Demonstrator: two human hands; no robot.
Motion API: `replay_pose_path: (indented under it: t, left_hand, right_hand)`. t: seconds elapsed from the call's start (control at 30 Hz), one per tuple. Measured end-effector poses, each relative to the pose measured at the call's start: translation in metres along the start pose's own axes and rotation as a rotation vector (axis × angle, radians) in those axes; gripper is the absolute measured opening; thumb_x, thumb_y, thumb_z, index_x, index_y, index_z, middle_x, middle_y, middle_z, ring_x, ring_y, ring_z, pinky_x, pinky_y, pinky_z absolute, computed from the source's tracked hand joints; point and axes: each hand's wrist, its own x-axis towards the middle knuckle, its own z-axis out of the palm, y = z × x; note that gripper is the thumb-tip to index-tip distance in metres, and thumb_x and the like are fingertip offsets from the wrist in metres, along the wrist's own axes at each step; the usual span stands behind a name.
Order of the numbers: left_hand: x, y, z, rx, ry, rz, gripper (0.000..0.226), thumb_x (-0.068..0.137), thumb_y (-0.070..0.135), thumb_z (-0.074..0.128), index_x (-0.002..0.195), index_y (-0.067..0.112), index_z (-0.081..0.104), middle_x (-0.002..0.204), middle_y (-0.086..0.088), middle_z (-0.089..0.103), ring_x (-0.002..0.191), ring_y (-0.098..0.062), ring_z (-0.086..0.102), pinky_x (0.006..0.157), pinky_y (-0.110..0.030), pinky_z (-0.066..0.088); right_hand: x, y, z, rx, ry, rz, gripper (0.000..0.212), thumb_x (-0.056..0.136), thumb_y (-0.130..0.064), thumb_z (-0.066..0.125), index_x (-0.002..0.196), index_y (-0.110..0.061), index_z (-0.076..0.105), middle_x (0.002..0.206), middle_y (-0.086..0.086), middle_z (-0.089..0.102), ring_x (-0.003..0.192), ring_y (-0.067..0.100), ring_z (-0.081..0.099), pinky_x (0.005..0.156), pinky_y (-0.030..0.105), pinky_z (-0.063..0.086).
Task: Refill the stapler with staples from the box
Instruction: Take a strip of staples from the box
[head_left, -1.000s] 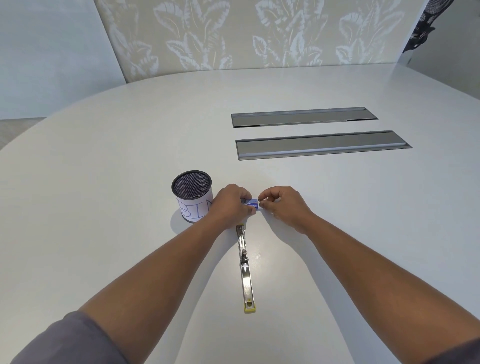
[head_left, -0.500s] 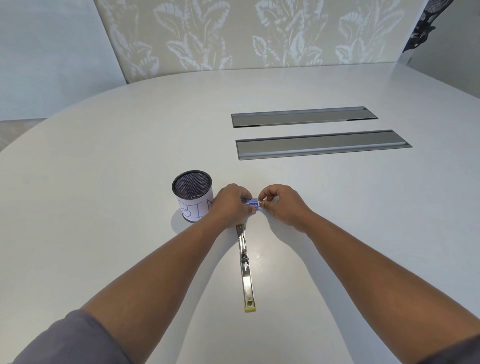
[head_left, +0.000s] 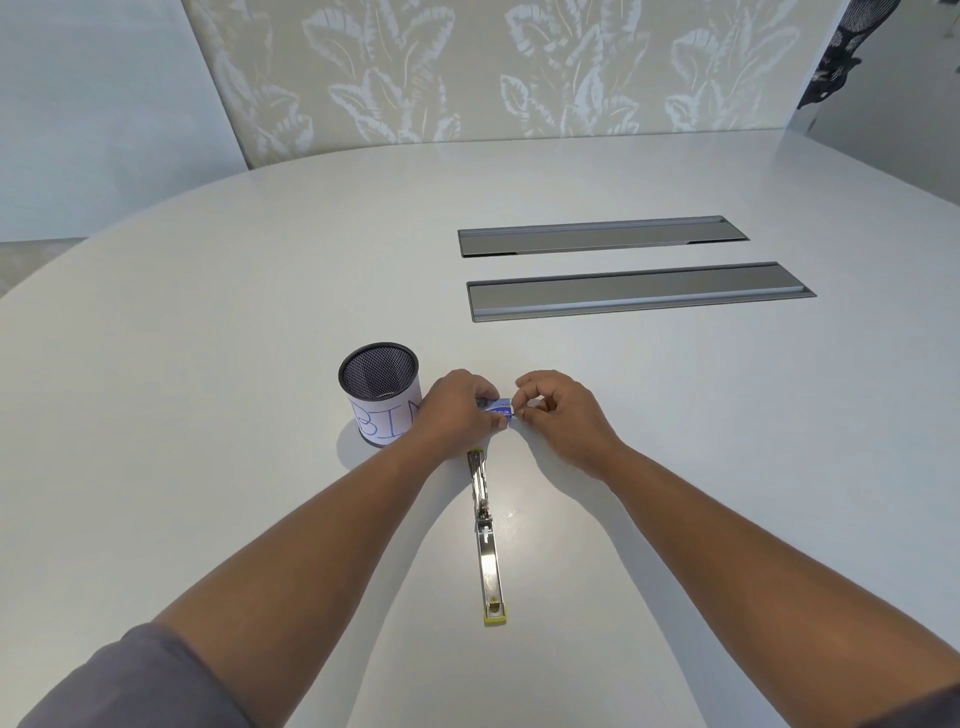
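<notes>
Holding the small blue staple box (head_left: 500, 408) just above the desk (head_left: 208, 364), at the far end of the stapler (head_left: 485, 540) and just right of the mesh cup (head_left: 379, 392) labelled in blue letters. Left hand (head_left: 457, 410) wrapping curled fingers round the box's left part; right hand (head_left: 558, 415) pinching at its right end with thumb and forefinger, seemingly working the end open, though too small to tell whether anything is sliding out yet. Stapler lying flat and opened out along the desk, metal channel facing up, yellow tip nearest the person, no hand on it.

Judging the box as light, thin card, easily crushed: better gripping by the narrow sides than squeezing the broad faces. Judging the staples inside as stiff but brittle, snapping if bent, slippery metal: better taking by the long sides near the middle and lowering level into the channel. Two grey recessed panels (head_left: 639, 291) sitting well beyond.
</notes>
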Motion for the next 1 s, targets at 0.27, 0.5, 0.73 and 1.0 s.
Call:
replay_pose_path:
  t: [0.27,0.5,0.73,1.0]
  left_hand:
    - [-0.0001,-0.0011,0.0001,0.002,0.000,0.000,0.030,0.079,0.031,0.083,0.106,0.020,0.077,0.102,0.001,0.070,0.096,-0.021,0.065,0.085,-0.036,0.055]
    - [0.0004,-0.0002,-0.0002,0.009,0.000,-0.002,0.026,0.078,0.030,0.084,0.101,0.021,0.078,0.099,0.000,0.071,0.093,-0.021,0.066,0.085,-0.038,0.057]
    - [0.0009,-0.0022,0.0009,0.001,0.004,0.000,0.031,0.077,0.028,0.085,0.106,0.019,0.077,0.104,0.000,0.072,0.097,-0.021,0.066,0.088,-0.042,0.057]
    - [0.0006,-0.0016,0.0016,-0.009,0.010,-0.009,0.032,0.077,0.029,0.085,0.107,0.019,0.077,0.104,-0.001,0.071,0.096,-0.022,0.065,0.088,-0.040,0.056]
  right_hand:
    - [-0.0057,-0.0005,0.0021,0.122,0.054,0.053,0.014,0.089,-0.014,0.073,0.085,-0.027,0.076,0.086,0.005,0.075,0.061,0.014,0.049,0.065,0.034,0.042]
    - [-0.0095,-0.0031,0.0017,0.158,0.117,-0.001,0.013,0.087,-0.007,0.073,0.090,-0.019,0.075,0.079,-0.030,0.065,0.075,0.007,0.055,0.069,0.024,0.044]
    - [-0.0095,-0.0008,-0.0048,0.286,0.117,-0.011,0.025,0.086,0.006,0.070,0.100,-0.014,0.070,0.087,-0.007,0.068,0.076,0.001,0.060,0.070,0.024,0.056]
    - [-0.0110,0.0025,-0.0012,-0.035,0.009,-0.039,0.040,0.076,0.000,0.071,0.109,-0.023,0.069,0.117,-0.009,0.050,0.098,0.011,0.059,0.073,0.014,0.047]
